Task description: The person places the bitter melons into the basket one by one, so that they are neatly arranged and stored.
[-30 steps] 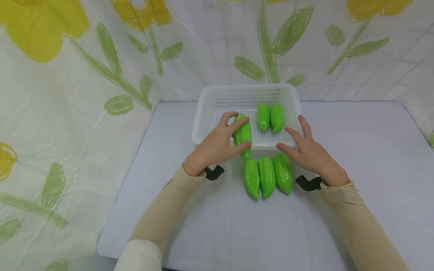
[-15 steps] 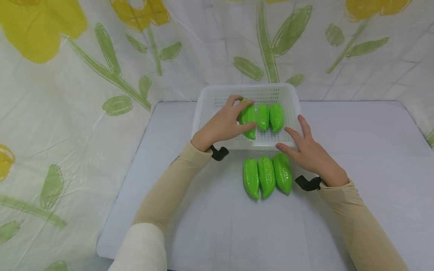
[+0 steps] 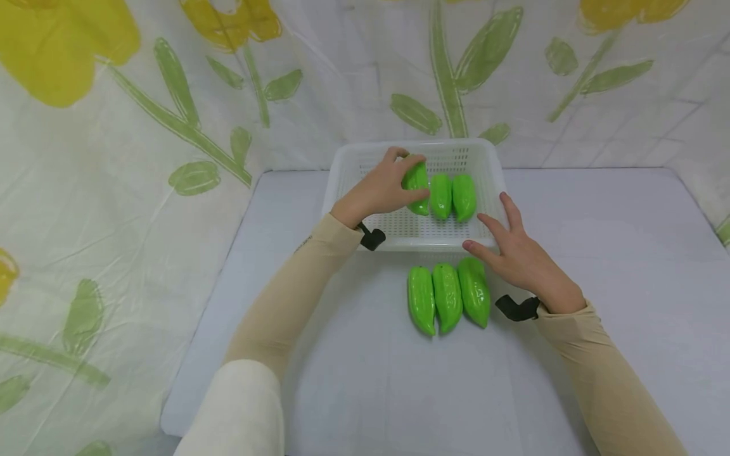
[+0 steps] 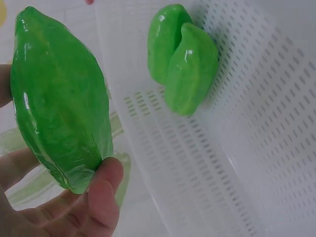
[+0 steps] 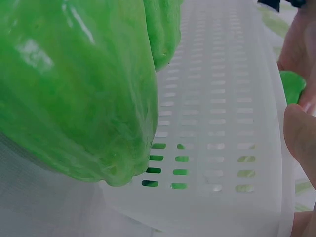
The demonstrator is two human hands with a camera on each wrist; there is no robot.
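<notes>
My left hand (image 3: 383, 186) grips a glossy green ridged fruit with a pointed end (image 3: 417, 185), over the left-middle of a white slotted basket (image 3: 422, 245). In the left wrist view, fingertips press the lower end of that fruit (image 4: 61, 101). Two matching fruits, one left (image 3: 441, 197) and one right (image 3: 464, 199), lie side by side inside the basket. My right hand (image 3: 520, 258) is spread at the basket's front right corner, thumb near the rim. Between the forearms, three more green fruits (image 3: 447, 296) lie in a row in front of the basket.
The basket stands at the back of a table with a pale cover (image 3: 342, 367). Behind and to the left hangs a white sheet (image 3: 353, 76) with painted yellow flowers and green leaves. A dark device (image 3: 373, 239) is strapped at the left wrist, another (image 3: 518, 308) at the right.
My left hand has carried the green fruit away from me, from over the basket's front rim to beside the two inside. The right hand has stayed in place.
</notes>
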